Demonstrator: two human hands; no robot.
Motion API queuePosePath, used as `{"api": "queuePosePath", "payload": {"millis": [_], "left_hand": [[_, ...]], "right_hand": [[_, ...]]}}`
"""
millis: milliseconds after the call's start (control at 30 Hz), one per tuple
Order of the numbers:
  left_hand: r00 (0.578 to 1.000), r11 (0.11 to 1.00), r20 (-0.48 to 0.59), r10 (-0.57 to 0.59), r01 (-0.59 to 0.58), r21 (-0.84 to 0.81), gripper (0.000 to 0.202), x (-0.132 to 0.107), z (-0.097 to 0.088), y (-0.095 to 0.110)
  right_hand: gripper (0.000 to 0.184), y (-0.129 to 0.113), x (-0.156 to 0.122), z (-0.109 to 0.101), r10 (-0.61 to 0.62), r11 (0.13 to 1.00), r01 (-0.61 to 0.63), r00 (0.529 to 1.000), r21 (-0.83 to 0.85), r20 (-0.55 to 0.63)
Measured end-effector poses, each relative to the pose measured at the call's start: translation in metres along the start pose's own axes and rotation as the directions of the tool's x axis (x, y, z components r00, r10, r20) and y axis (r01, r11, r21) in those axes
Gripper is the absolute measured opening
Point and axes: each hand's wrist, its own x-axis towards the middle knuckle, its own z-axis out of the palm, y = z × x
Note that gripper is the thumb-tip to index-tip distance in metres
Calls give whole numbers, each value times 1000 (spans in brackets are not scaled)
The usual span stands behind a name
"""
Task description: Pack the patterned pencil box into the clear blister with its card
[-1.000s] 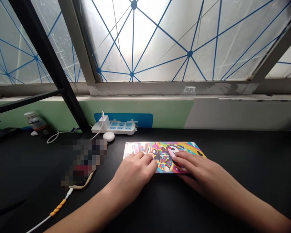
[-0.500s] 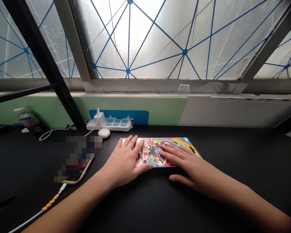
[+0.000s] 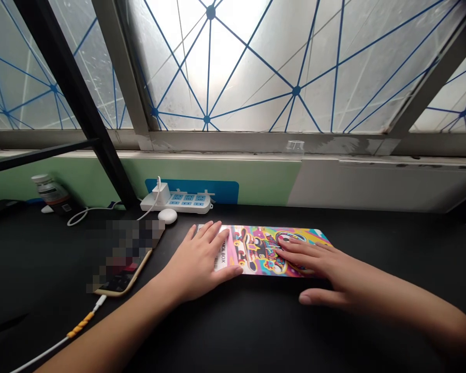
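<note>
A flat pencil box (image 3: 254,251) with a bright cartoon print lies lengthwise on the black table. My left hand (image 3: 202,261) rests palm down over its left end, fingers spread and thumb along the near edge. Beside those fingers a pale strip with printed letters, partly covered, reads "BOX". My right hand (image 3: 322,264) lies flat over the right part of the print, fingers stretched out and thumb apart, above the table. Both hands are open and press on or touch the top; neither is wrapped round it. The right hand hides part of the box's right end.
A phone (image 3: 124,274) with a charging cable (image 3: 77,327) lies left of my left forearm. Behind stand a white power strip (image 3: 190,202), a round white case (image 3: 168,216) and a bottle (image 3: 52,191). A black frame post (image 3: 81,103) rises at the left, before the window.
My right hand has moved to the right, and the cartoon print with it. More of the lettered strip shows beside my left hand, which has hardly moved. The view has tilted slightly.
</note>
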Motion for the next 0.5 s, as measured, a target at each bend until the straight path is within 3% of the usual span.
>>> {"api": "queuePosePath", "payload": {"millis": [133, 300, 400, 500], "left_hand": [[1000, 1000, -6, 7, -7, 28, 89, 0, 1, -1], [1000, 998, -10, 23, -22, 54, 85, 0, 3, 0], [1000, 998, -12, 29, -28, 53, 86, 0, 4, 1], [999, 999, -27, 23, -22, 41, 88, 0, 4, 1]], "right_hand": [[79, 4, 0, -2, 37, 997, -42, 997, -69, -68], [87, -25, 21, 19, 16, 988, -51, 973, -148, -229], [97, -38, 33, 34, -40, 983, 1, 977, -185, -208], [94, -36, 34, 36, -60, 979, 26, 985, -203, -165]]}}
